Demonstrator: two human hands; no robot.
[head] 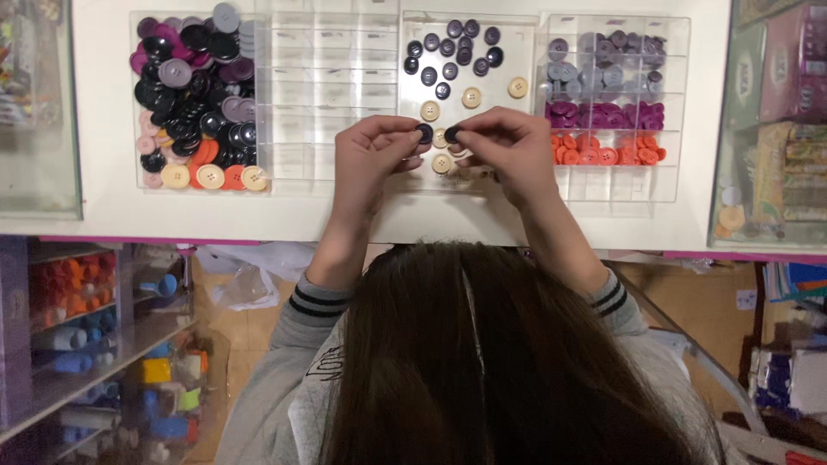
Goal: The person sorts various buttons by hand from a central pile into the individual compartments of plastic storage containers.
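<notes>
My left hand (372, 159) pinches a small dark button (425, 133) between thumb and forefinger. My right hand (508, 148) pinches another dark button (452, 134) right beside it, the two nearly touching. Both hands hover over a clear tray (517, 34) on the white tabletop (103, 112), which holds several dark navy buttons (452, 47) and a few cream buttons (471, 97). My long dark hair (500, 362) and grey sleeves fill the lower part of the view.
A clear bin of mixed black, purple, pink, orange and cream buttons (194, 95) lies at the left, beside bare compartments (327, 86). At the right, a divided box holds grey, purple (603, 114) and orange buttons (603, 153). Shelves of bottles (77, 327) stand lower left; packages (775, 129) lie right.
</notes>
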